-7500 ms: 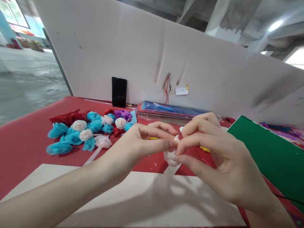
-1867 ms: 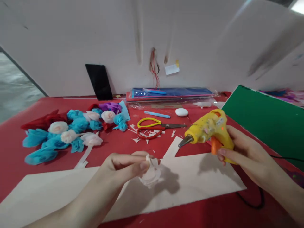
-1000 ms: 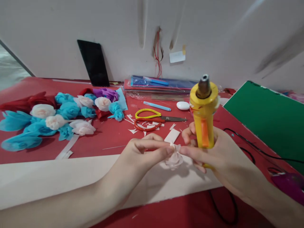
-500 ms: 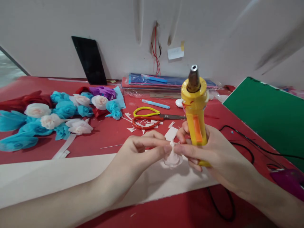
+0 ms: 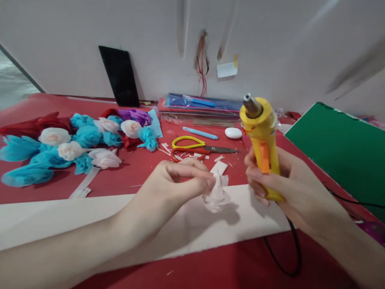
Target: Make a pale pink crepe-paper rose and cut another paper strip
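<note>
My left hand (image 5: 177, 182) pinches a small pale pink paper flower (image 5: 217, 196) between thumb and fingers, holding it just above a large white sheet (image 5: 90, 220). My right hand (image 5: 279, 180) is wrapped round a yellow glue gun (image 5: 262, 136) with an orange trigger. Its metal nozzle points up and away from me. The gun's black cord (image 5: 288, 257) trails off toward the near right. A small gap separates the two hands.
A heap of blue, white, red and purple paper flowers (image 5: 78, 148) lies at the left on the red table (image 5: 39, 188). Behind my hands are scissors (image 5: 195, 146), a blue pen (image 5: 200, 133), a white oval object (image 5: 233, 133) and paper scraps. A green board (image 5: 343, 148) lies right; a black phone (image 5: 119, 81) leans on the wall.
My right hand has drawn away from the flower to the right, still gripping the glue gun, whose nozzle now tilts left. My left hand keeps its pinch on the flower.
</note>
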{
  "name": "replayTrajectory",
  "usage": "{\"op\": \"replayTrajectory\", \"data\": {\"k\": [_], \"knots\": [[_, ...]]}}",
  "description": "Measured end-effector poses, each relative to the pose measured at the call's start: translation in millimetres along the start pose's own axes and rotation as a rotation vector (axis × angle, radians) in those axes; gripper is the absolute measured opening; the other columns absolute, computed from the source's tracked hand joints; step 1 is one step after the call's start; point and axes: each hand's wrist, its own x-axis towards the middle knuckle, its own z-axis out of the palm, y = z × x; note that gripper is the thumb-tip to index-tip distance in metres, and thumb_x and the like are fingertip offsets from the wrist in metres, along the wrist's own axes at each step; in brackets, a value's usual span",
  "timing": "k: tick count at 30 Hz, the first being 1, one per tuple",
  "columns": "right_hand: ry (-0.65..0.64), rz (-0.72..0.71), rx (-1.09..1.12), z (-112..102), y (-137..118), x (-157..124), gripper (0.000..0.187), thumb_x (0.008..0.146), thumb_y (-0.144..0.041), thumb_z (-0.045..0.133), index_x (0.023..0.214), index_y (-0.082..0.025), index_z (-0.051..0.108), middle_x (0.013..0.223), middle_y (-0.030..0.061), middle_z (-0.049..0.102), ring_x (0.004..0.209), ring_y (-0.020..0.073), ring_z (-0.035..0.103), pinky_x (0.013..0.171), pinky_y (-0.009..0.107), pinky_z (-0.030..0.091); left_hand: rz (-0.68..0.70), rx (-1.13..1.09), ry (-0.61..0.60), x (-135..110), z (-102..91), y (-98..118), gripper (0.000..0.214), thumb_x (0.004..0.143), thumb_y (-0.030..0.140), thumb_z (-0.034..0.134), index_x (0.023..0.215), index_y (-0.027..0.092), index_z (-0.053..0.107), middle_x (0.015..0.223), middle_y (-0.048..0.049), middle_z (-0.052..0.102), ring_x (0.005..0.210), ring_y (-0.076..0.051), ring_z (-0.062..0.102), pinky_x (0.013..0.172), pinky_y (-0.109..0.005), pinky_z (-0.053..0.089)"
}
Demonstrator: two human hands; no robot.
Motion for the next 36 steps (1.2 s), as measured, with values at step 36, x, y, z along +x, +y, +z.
{"op": "replayTrajectory", "data": {"k": [36], "knots": [[0.384,-0.898,-1.185,-39,30,-4,0.026,0.086,-0.043,0.046,0.072,-0.026,0.033,0.046,-0.0067,0.04,0.032,0.0106,0.039,0.03,0.022,0.027,-0.171,-0.069,-0.076,3,-13.4,-6,0.016,0.077,0.021,0.066,0.063,0.022,0.074,0.068,0.0064,0.065,0.066,-0.006,0.056,0.058,-0.01,0.043]]}}
